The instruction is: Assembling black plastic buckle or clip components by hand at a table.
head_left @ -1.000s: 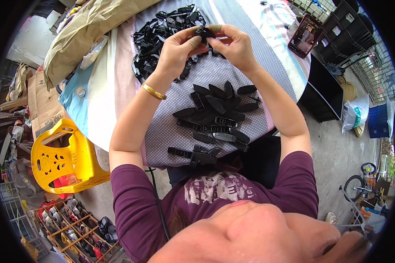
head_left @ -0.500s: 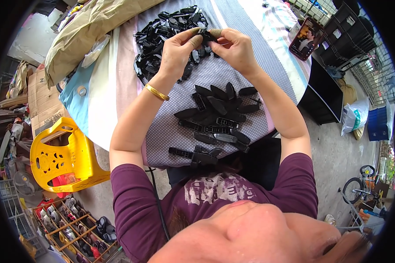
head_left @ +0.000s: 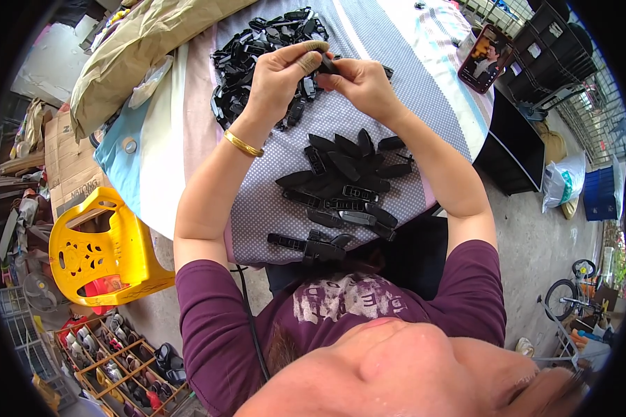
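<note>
Head view: your left hand (head_left: 277, 78) and right hand (head_left: 367, 85) pinch what seems one black plastic piece (head_left: 327, 66) between them; keep both grips steady, aligned.

head-worn left fisheye | looks down | near, above tabletop (head_left: 431, 97) | wide, takes in floor (head_left: 567, 233)

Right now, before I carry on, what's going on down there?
A person holds a small black piece between both hands, left hand and right hand pinching it over a cloth-covered table. A big heap of black parts lies beyond and beside the left hand. A smaller, looser group lies nearer the body, between the forearms. A phone with a lit screen is off to the right.
</note>
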Available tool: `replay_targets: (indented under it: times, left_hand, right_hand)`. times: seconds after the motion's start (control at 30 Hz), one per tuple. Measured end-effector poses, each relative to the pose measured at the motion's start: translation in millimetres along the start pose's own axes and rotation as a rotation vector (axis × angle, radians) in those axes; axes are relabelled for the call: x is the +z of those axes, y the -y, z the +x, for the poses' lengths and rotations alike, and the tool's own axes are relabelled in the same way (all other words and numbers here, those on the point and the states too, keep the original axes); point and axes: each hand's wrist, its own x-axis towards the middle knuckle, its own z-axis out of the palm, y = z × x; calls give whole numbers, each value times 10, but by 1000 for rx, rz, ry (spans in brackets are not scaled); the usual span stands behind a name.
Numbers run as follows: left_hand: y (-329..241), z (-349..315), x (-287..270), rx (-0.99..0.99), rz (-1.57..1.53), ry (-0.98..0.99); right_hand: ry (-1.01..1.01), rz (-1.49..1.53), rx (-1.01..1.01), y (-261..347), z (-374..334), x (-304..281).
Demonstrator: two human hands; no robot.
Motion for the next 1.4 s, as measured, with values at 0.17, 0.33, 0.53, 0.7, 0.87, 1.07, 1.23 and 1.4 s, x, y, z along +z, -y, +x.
replay_targets:
  times: [0.17,0.33,0.53,0.7,0.87,1.07,1.23,1.4]
  left_hand:
    - [-88,-12,-16,-110,60,44]
    - [-276,-283,470,-186,662,509]
    - [56,-196,173,228,1522,-22]
    - [224,-161,63,107,1701,3]
    - [234,-179,115,71,1685,77]
    - [128,-49,-8,237,1150,-115]
    - [114,33,-86,-26,411,-152]
    - [96,9,-61,-79,32,-121]
  right_hand:
    - [284,73,76,135,143,-309]
    - [-120,-159,67,-205,281,-752]
    - [-135,-758,-359,-323,334,-333]
    - [140,-1165,174,-153,475,-136]
    - [201,-1059,140,-223,506,-239]
    - [-251,-548,-252,-268,404,-303]
    - [-95,121,-70,107,192,-193]
    - [-123,-47,-128,210,89,-88]
